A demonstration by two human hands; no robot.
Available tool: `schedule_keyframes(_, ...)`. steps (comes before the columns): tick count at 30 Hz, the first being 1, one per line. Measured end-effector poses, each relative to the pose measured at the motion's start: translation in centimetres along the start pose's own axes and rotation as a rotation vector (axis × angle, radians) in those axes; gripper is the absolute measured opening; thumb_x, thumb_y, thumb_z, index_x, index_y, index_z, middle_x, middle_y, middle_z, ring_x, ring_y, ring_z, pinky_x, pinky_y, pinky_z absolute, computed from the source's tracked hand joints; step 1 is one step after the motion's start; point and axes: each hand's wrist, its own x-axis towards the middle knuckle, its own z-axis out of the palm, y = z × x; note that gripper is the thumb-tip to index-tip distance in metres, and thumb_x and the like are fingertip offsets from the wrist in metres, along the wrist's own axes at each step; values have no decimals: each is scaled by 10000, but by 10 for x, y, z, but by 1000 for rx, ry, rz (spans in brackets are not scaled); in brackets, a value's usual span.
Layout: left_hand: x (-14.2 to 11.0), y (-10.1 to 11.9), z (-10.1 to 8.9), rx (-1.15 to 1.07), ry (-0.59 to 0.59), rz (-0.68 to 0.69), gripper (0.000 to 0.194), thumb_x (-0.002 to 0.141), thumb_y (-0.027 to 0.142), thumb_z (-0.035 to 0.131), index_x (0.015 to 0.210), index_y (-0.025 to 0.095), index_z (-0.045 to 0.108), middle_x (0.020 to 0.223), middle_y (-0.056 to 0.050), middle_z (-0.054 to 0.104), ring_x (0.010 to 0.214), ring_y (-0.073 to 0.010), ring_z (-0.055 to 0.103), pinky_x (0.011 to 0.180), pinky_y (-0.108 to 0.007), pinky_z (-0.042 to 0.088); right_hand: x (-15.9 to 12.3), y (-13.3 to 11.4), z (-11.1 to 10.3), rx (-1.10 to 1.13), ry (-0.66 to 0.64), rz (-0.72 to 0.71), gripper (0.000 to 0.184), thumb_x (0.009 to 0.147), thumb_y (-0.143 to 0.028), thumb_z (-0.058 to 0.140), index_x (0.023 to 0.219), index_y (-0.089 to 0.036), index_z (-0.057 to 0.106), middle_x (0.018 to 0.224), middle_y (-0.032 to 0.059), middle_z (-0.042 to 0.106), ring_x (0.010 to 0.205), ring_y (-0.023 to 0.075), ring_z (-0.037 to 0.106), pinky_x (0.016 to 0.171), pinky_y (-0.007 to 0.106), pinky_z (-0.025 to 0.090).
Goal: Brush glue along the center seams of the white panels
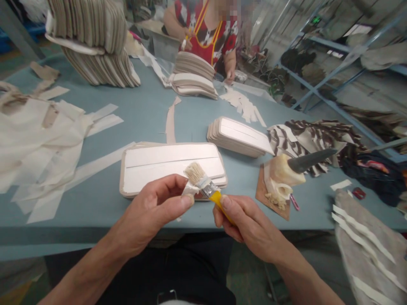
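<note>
A flat paintbrush with a yellow handle and pale bristles is gripped in my right hand, its bristles pointing up and left. My left hand pinches a small white scrap between thumb and fingers, against or just beside the brush's metal collar. Under both hands lies a stack of rounded rectangular panels, white on top with beige edges and a dark line along the length. Right of it, a glue-crusted container with a dark grey rod sticking out stands on a brown board.
More panels are piled behind, with tall stacks at the back left. White strips cover the table's left side. Striped scraps and a grey cloth piece lie right. Across the table, a person in a red apron works.
</note>
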Motion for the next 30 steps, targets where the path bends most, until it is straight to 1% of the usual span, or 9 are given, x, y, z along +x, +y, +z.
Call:
schedule_keyframes(4,0,-2,1,33,38,-31,473,822,665,848,944,218,755,857,-13,685,794,-167,531,713,-281,423,0,7,2,-28,16,-16,706,1078,-816,427,784,-200,604,534,-73,397,489,97,327,491,253,272)
schedule_keyframes(9,2,-3,2,22,53,-64,471,813,664,847,914,218,734,824,-7,655,735,-152,481,658,-280,389,1,13,3,-43,28,-9,680,1104,-772,418,794,-197,607,549,-73,406,504,94,336,497,248,273)
schedule_keyframes(13,5,-4,5,10,67,-84,478,789,659,864,910,215,738,859,-14,691,767,-156,526,675,-269,409,3,17,4,-22,29,-15,682,1101,-777,410,799,-198,606,548,-81,385,500,94,318,487,245,267)
schedule_keyframes(16,8,-5,8,13,82,-68,436,814,618,855,890,203,746,893,-22,725,837,-167,589,752,-268,437,4,19,5,-25,32,-21,681,1102,-773,418,806,-192,617,550,-79,399,503,92,333,489,242,270)
schedule_keyframes(18,7,-6,8,32,76,-63,420,839,605,836,850,198,735,880,-16,720,820,-156,588,745,-264,424,4,20,6,-17,28,-21,694,1092,-790,419,813,-188,624,545,-77,409,502,92,342,489,241,271)
schedule_keyframes(21,5,-7,4,71,71,-111,460,821,646,828,811,200,713,783,7,657,679,-125,496,622,-267,340,5,21,6,28,20,-15,711,1070,-818,435,835,-180,641,540,-78,411,494,91,341,476,238,266)
schedule_keyframes(23,4,-8,1,85,76,-138,466,804,654,830,806,203,709,747,16,634,631,-118,449,588,-274,301,6,22,7,82,19,-15,692,1063,-813,467,871,-175,652,532,-86,405,481,89,334,462,232,257)
schedule_keyframes(27,3,-7,-4,155,64,-112,402,846,596,802,791,208,712,750,12,657,683,-129,471,653,-269,353,8,28,7,197,-7,-5,620,1072,-771,511,924,-181,635,510,-108,385,444,84,294,430,221,227)
schedule_keyframes(30,2,-5,-6,171,42,-119,401,852,589,793,769,210,690,757,9,662,730,-146,511,695,-273,383,10,35,8,271,-52,-10,601,1077,-755,519,900,-188,610,549,-93,433,451,75,318,435,214,234)
